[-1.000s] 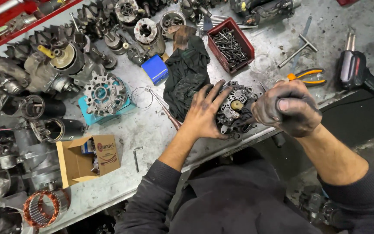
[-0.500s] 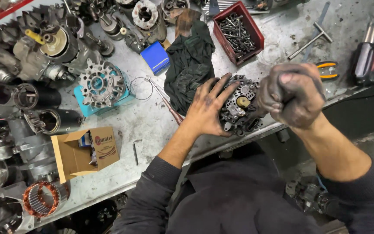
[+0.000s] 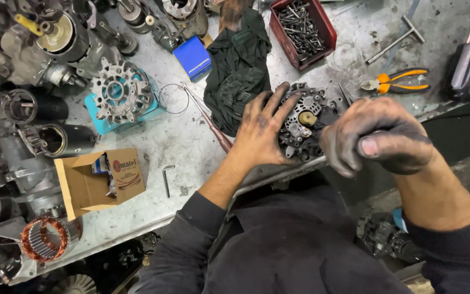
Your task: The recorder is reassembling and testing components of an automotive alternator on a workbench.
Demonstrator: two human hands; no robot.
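At the centre of the frame, near the front edge of the grey workbench (image 3: 191, 141), a dark round alternator part (image 3: 303, 122) lies flat with its open face turned up toward the camera; being round, it shows no clear long axis. The left hand (image 3: 259, 130) lies spread open on its left side, fingers (image 3: 278, 100) pointing to the upper right and resting on the rim. The right hand (image 3: 379, 136), blackened with grease, is closed in a fist just right of the part, gripping something hidden inside; what it is cannot be told. A dark green rag (image 3: 237, 71) lies just above the left hand. A red bin of bolts (image 3: 327, 35) sits at upper centre, orange-handled pliers (image 3: 398, 80) to the right, an open cardboard box (image 3: 82, 188) at lower left.
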